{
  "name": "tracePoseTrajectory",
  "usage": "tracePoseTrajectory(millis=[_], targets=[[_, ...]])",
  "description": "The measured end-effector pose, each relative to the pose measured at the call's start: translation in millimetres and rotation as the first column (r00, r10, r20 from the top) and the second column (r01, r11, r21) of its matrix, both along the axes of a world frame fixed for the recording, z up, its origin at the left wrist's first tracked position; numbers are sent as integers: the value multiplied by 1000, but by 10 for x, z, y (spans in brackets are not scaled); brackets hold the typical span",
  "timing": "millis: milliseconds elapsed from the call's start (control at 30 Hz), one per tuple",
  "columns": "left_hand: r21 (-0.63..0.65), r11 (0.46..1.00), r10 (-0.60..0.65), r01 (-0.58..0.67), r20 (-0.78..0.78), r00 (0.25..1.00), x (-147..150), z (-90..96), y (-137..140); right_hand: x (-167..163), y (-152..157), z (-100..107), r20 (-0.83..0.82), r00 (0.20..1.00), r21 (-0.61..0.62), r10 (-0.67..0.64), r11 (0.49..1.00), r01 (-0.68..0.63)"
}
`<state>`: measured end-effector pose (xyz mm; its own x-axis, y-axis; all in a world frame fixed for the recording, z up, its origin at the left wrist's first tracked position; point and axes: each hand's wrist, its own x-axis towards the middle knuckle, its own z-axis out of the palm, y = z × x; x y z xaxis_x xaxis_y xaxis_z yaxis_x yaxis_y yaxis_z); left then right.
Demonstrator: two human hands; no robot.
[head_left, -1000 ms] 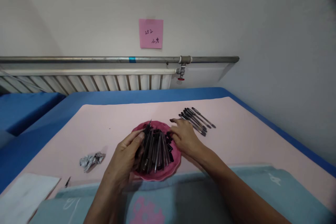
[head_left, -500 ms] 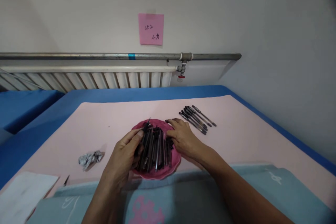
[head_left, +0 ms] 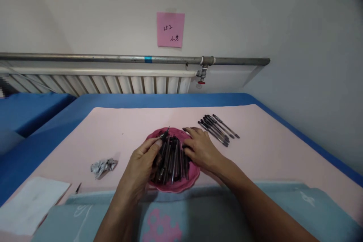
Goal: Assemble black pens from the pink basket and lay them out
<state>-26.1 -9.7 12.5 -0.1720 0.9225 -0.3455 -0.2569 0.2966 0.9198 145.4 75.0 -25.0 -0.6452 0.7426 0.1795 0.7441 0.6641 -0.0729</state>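
A round pink basket [head_left: 195,176] holds several clear pen barrels [head_left: 173,164] lying side by side. My left hand [head_left: 144,155] is over the basket's left side, thumb and fingers closed on a dark pen [head_left: 164,135] whose thin point sticks up. Its lower end is hidden by the hand and the barrels. On the right, my right hand [head_left: 201,147] reaches over the rim with its fingers apart, touching the basket's contents. Small black parts lie under these fingers, mostly hidden. Behind the right hand, several black-capped pens [head_left: 217,130] lie in a slanted row.
A crumpled grey-white wad [head_left: 103,167] rests on the pink table cover [head_left: 124,121]. At the left edge lie a white sheet [head_left: 31,204] and a small dark piece [head_left: 78,188]. A radiator [head_left: 136,83] and pipe [head_left: 113,58] run along the wall behind.
The view has shifted slightly, so everything appears a little further right. My right fingers have dipped slightly deeper into the basket. The left hand keeps its hold on the pen.
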Motion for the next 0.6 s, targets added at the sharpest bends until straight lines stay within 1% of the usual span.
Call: tracePoseTrajectory(millis=[300,433,600], targets=[[19,1000,8,-9,12,1000,-4,-10,2,-121,-21,49,69,996,21,-55,998,54],[14,1000,16,-16,-10,1000,2,4,2,-136,-22,56,85,995,45,-49,998,45],[29,999,18,-17,-35,999,3,15,5,-142,-24,71,113,993,14,-46,999,45]])
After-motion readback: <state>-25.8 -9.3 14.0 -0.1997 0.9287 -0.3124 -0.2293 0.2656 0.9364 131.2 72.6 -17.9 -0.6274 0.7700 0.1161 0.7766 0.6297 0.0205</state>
